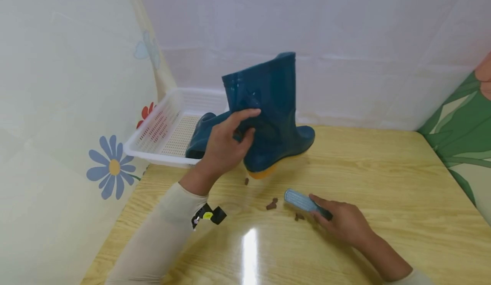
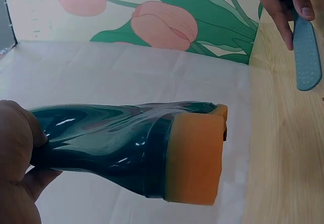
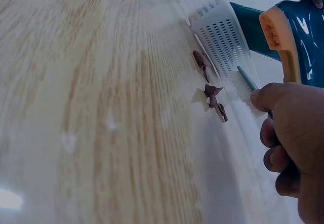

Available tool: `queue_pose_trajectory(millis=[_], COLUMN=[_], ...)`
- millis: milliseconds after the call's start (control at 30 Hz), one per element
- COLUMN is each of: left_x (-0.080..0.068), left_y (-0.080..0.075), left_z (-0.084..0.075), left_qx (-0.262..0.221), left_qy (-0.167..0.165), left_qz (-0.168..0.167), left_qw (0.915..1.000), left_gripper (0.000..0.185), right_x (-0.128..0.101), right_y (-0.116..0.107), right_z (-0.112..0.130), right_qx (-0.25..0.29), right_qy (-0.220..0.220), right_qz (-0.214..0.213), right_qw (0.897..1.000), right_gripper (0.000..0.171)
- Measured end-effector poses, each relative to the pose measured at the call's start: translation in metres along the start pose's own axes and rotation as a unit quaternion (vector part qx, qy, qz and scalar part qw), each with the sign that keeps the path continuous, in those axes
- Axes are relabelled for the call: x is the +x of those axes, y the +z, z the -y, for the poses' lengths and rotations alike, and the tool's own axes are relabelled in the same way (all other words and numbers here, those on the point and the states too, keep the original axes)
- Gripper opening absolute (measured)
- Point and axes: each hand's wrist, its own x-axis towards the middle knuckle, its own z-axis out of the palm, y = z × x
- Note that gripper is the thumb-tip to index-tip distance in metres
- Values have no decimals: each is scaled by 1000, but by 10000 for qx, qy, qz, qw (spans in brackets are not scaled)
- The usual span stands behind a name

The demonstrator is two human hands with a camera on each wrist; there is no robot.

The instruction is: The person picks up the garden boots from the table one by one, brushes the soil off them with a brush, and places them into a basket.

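Note:
A dark teal rubber boot [image 1: 270, 101] with an orange sole is held up over the table by my left hand [image 1: 226, 146], whose thumb and fingers grip its shaft. The left wrist view shows the orange heel [image 2: 195, 158] of this boot side-on. My right hand [image 1: 347, 221] grips the dark handle of a blue-grey brush [image 1: 301, 199], low over the table and apart from the boot. Pale bristles [image 3: 250, 102] face downward in the right wrist view. Near the brush lie several brown bits [image 1: 271, 206], like dirt clods.
A white perforated plastic basket [image 1: 149, 161] stands at the table's back left, with a second teal boot [image 1: 197, 140] lying in it. The wood-grain table [image 1: 383, 170] ends against a white cloth backdrop [image 1: 364, 63]. Flower-patterned sheets hang at both sides.

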Motion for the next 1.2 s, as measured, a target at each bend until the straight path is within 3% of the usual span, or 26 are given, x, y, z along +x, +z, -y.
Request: queue_pose_trajectory(millis=[500,1200], left_x=[15,32], left_y=[-18,-35], left_z=[0,-2], left_qx=[322,460], left_qy=[67,183], left_qz=[-413,-684], left_qw=[9986,9964], left_gripper=[45,44], right_x=[0,-1], right_y=[2,3], right_z=[1,-3], right_qx=[-18,55], right_qy=[-190,-142], right_qz=[-104,-22], right_qw=[9998,9999], right_gripper=[49,49])
